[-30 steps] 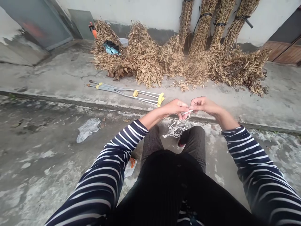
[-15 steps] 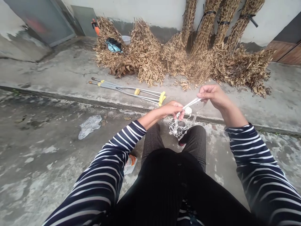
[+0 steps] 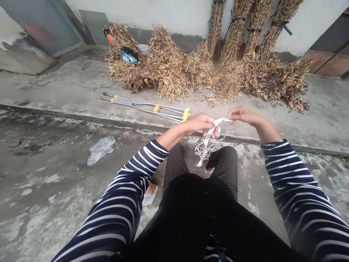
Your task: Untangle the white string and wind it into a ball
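A white cord (image 3: 209, 136), flat like a strap, runs through the fingers of my left hand (image 3: 203, 124), which is closed on it. One end hangs down in front of my knees. My right hand (image 3: 243, 115) pinches the cord's other stretch, a little to the right and higher. Between the two hands the cord bends in a slack arc. Below them dangles a loose tangle of thin white string (image 3: 201, 148), partly hidden behind the hanging end. Whether the tangle and the cord are one piece, I cannot tell.
Metal crutches (image 3: 147, 106) with yellow pads lie on the raised concrete step (image 3: 68, 92). Dried plant bundles (image 3: 171, 65) lean along the wall. A clear plastic bag (image 3: 101, 150) lies on the lower ground at left; an orange-and-white packet (image 3: 149, 193) is by my left leg.
The cord was stretched straight between my hands; now it sags in a curve, with an end hanging lower. My right hand has dropped slightly, and my left has shifted a bit right.
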Motion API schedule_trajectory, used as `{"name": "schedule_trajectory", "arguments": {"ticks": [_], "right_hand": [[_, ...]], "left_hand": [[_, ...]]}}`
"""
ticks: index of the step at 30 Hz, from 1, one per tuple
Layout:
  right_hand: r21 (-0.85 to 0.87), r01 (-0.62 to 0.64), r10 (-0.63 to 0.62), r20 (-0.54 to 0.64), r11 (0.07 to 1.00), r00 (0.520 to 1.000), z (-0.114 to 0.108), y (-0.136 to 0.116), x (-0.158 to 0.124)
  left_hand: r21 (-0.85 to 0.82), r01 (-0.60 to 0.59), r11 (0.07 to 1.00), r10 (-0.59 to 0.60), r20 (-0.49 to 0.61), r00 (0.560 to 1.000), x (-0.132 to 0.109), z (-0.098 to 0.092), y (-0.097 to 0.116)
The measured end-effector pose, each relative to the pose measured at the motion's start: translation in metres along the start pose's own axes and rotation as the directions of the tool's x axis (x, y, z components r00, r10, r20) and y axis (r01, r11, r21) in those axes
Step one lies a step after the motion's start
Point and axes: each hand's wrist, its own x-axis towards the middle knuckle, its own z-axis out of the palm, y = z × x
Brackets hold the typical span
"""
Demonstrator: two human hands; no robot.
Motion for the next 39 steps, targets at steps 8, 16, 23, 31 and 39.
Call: {"name": "schedule_trajectory", "arguments": {"ticks": [8,16,23,31,39], "right_hand": [[0.161,0.089,-0.128,0.251,0.983,0.959,0.044,-0.031,-0.003],[0.134,0.191,-0.178,-0.104,0.972,0.978,0.029,-0.028,0.006],[0.123,0.168,-0.115,-0.356,0.978,0.927,0.020,0.008,0.020],[0.220,0.158,-0.044,-0.448,0.963,0.893,0.066,0.041,0.010],[0.083,0.234,-0.154,-0.538,0.969,0.829,0.054,-0.007,-0.025]], "left_hand": [[0.016,0.039,0.999,-0.040,0.040,0.998,0.019,0.000,0.003],[-0.142,0.104,0.984,-0.097,0.062,0.993,0.006,0.000,-0.018],[-0.249,0.108,0.962,-0.104,0.031,0.994,-0.007,0.011,-0.025],[-0.209,-0.085,0.974,0.034,-0.235,0.971,0.018,0.009,0.000],[-0.001,0.036,0.999,-0.035,-0.209,0.977,0.041,0.010,0.008]]}}
